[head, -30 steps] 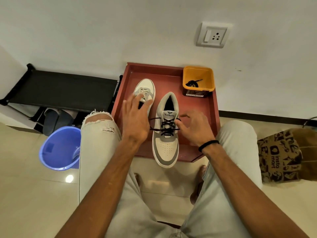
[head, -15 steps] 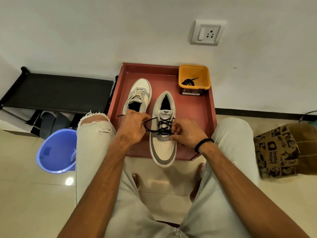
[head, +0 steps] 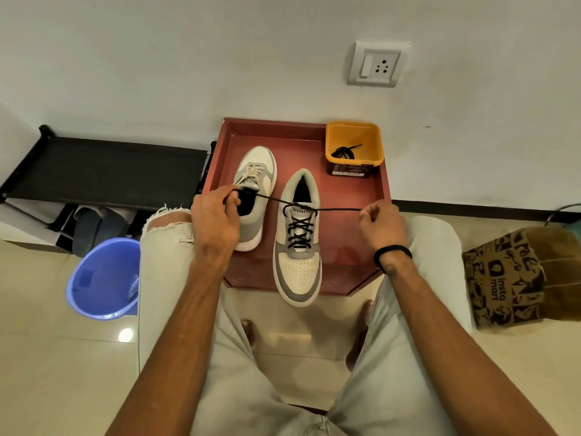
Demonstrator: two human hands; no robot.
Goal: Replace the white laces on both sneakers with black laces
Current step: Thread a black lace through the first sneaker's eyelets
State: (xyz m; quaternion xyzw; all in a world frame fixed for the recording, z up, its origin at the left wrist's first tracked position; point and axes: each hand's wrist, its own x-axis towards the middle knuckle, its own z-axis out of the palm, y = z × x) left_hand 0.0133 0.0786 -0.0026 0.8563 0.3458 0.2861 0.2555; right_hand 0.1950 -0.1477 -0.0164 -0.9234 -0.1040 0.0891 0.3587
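Observation:
Two white-and-grey sneakers lie on a red tray [head: 352,247]. The nearer sneaker [head: 298,269] points toward me and carries a black lace [head: 300,231] crossed up its eyelets. Both lace ends stretch taut sideways from the tongue. My left hand [head: 215,221] pinches the left end above the far sneaker [head: 256,180], which has white laces. My right hand [head: 382,226] pinches the right end over the tray. A second black lace [head: 344,152] lies coiled in an orange tub [head: 353,146] at the tray's back right.
A blue bucket [head: 100,278] stands on the floor at left, beside a low black rack [head: 103,171] holding shoes. A printed paper bag [head: 515,278] sits at right. The wall with a socket [head: 375,64] runs behind the tray. My knees flank the tray.
Both hands took hold of the black lace ends at the sneaker and have pulled them apart sideways, left hand to the left, right hand to the right, drawing the lace taut.

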